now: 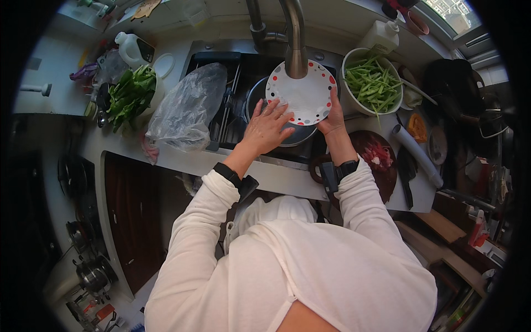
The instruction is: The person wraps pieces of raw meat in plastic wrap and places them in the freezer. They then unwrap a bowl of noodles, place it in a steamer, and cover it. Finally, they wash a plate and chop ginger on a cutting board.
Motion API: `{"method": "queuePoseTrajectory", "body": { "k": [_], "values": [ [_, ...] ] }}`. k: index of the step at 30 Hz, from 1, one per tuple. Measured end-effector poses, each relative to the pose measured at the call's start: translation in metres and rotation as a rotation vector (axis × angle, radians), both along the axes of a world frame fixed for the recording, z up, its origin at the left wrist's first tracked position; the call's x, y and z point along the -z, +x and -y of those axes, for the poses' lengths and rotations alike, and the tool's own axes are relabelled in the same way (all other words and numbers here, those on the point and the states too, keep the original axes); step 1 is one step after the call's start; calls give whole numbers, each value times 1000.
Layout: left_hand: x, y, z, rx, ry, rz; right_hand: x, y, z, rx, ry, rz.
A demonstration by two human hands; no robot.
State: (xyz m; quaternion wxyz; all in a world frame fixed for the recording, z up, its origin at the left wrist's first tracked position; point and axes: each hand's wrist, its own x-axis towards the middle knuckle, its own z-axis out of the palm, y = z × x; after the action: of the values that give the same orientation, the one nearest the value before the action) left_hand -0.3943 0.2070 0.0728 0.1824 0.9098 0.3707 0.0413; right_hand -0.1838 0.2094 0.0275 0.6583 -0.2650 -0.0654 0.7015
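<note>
My right hand [333,115] grips the right edge of a white plate [303,97] with red, black and grey dots around its rim. Fingers spread, my left hand [266,128] lies at the plate's lower left edge, its fingertips over the plate's surface. The plate is tilted under the metal faucet [296,62], above a metal basin [253,97] in the dark sink. Whether water is running is hard to tell. A clear plastic bag [188,108] lies over the sink's left part.
At left, leafy greens [133,95] stand near a white jug [135,50]. At right are a bowl of cut green stalks [372,83], a round cutting board [388,186] with chopped reddish food, a dark knife [406,174] and a grey tube [418,155] near the counter's edge.
</note>
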Motion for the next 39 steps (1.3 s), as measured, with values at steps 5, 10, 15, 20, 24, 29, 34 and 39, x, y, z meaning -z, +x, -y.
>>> {"method": "queuePoseTrajectory", "body": {
  "k": [5, 10, 15, 20, 24, 29, 34, 39],
  "values": [
    [4, -20, 1, -417, 183, 528, 23, -14, -16, 87, -183, 125],
    [-3, -30, 1, -465, 67, 632, 34, -31, -44, 18, -324, 36],
    [8, -34, -13, -170, 368, 212, 3, -38, -34, -14, -472, 206],
    [21, -30, -21, -224, -39, 437, -48, -55, -9, -4, -375, 236],
    [14, -49, -25, -374, -583, 774, -57, -55, -6, 106, -427, 100],
    [-7, -108, -11, -368, -1203, 1379, -21, -46, -18, 198, -414, 12],
    [-54, -210, 21, -317, -1077, 1406, 8, -42, -37, 184, -329, 68],
    [-110, -372, 83, -511, -632, 1443, 17, -33, -54, 160, -240, 57]
  ]
}}
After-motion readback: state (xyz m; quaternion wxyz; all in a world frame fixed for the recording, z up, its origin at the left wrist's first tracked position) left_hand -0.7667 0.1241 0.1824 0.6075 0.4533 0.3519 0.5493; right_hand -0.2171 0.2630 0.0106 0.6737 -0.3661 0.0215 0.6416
